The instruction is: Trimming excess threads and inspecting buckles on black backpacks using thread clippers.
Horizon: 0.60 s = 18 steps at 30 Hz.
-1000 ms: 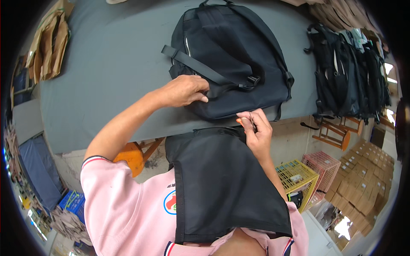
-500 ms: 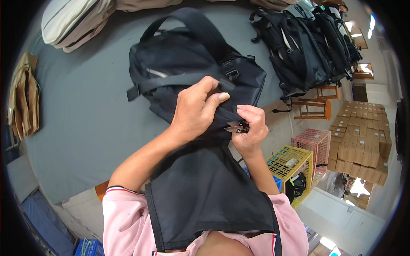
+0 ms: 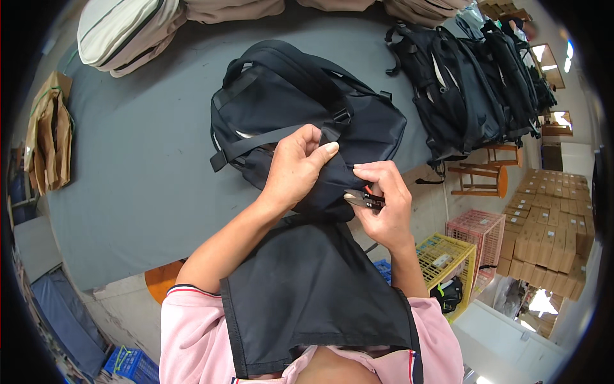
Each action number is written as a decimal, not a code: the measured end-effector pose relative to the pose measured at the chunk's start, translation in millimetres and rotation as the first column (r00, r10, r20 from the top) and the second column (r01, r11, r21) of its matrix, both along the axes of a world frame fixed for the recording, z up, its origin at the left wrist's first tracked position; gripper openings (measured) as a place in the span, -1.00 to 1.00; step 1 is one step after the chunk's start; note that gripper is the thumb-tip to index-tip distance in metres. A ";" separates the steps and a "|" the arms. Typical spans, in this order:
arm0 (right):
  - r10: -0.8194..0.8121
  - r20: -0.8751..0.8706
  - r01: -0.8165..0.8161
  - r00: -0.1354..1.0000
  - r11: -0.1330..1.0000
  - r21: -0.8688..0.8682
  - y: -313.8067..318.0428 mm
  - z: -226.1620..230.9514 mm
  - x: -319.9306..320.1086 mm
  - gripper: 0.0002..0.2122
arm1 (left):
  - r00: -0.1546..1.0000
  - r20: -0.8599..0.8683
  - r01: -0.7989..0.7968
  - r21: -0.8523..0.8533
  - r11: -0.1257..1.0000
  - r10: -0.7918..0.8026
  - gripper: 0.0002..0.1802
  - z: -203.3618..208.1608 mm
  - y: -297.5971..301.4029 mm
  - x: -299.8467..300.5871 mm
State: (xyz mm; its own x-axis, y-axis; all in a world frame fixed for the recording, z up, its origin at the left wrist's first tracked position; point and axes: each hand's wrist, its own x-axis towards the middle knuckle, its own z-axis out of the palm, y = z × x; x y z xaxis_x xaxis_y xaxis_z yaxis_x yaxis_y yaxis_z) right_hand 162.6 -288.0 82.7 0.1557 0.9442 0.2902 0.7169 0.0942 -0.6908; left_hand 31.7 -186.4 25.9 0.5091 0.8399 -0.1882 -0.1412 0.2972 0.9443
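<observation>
A black backpack [image 3: 268,96] lies on the grey-covered table in front of me, its straps and a buckle uppermost. My left hand [image 3: 297,163] pinches a black strap end of the backpack between thumb and fingers. Close beside it, my right hand [image 3: 384,198] is closed around small thread snips [image 3: 366,198], whose blades point left over the bag's near edge. The right fingertips also touch the bag's fabric. Part of the bag's lower side is hidden behind my hands.
Several black backpacks [image 3: 473,89] stand in a row at the right of the grey table [image 3: 141,166]. Pale bags [image 3: 131,32] line its far side; brown paper bundles [image 3: 51,134] sit at left. Right of the table are a wooden stool [image 3: 483,180], a yellow crate [image 3: 444,259] and stacked cartons [image 3: 543,224].
The view has shifted slightly. The raised strap loop has dropped lower onto the backpack. My right hand has turned a little, with the snips still in it; my left still pinches the strap.
</observation>
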 end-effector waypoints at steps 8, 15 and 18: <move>-0.139 0.211 0.078 0.967 0.958 0.275 5.5 -40.9 9.0 -0.68 | 0.999 -0.011 0.035 -0.057 0.998 -0.036 -0.73 7.2 4.5 12.6; -0.145 0.163 0.067 0.976 0.909 0.411 12.4 -50.5 18.3 -0.71 | 0.965 0.141 -0.247 0.201 0.948 0.221 -0.59 8.4 -19.0 17.9; -0.129 0.149 0.054 0.980 0.904 0.425 10.2 -51.0 16.7 -0.75 | 0.963 0.004 -0.209 0.642 0.738 0.269 -0.45 21.2 -27.6 1.2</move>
